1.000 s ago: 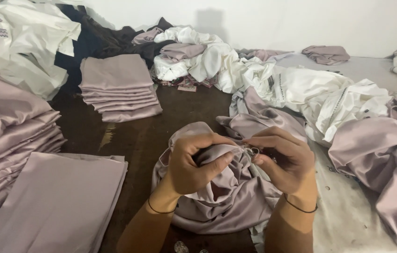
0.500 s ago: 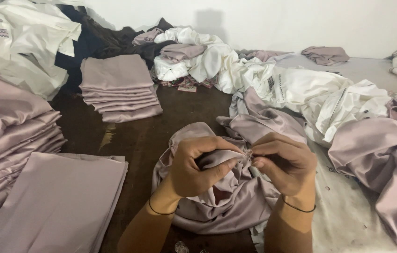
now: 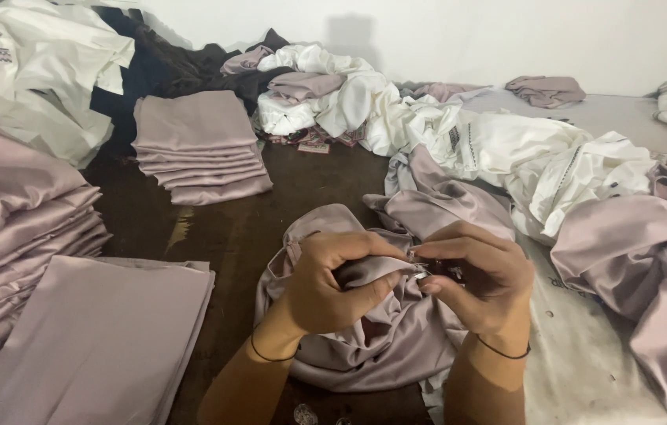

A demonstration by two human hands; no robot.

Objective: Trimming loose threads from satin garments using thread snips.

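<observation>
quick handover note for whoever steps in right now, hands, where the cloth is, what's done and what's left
Left hand: gripping a bunched fold of the mauve satin piece.
Right hand: fingertips pinching something small at that fold's edge; too small to tell what.
The piece lies crumpled on the dark table.
Done, by the look of it: folded mauve stack at the back, more folded mauve at left, flat piece in front.
Left: loose white and mauve heap at right, not folded.

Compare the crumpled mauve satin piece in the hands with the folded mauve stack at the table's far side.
The crumpled mauve satin piece is bunched and wrinkled; the folded mauve stack lies flat and squared. The piece is gripped by the left hand and right hand; the stack sits untouched. Both share the same shiny mauve fabric.
</observation>
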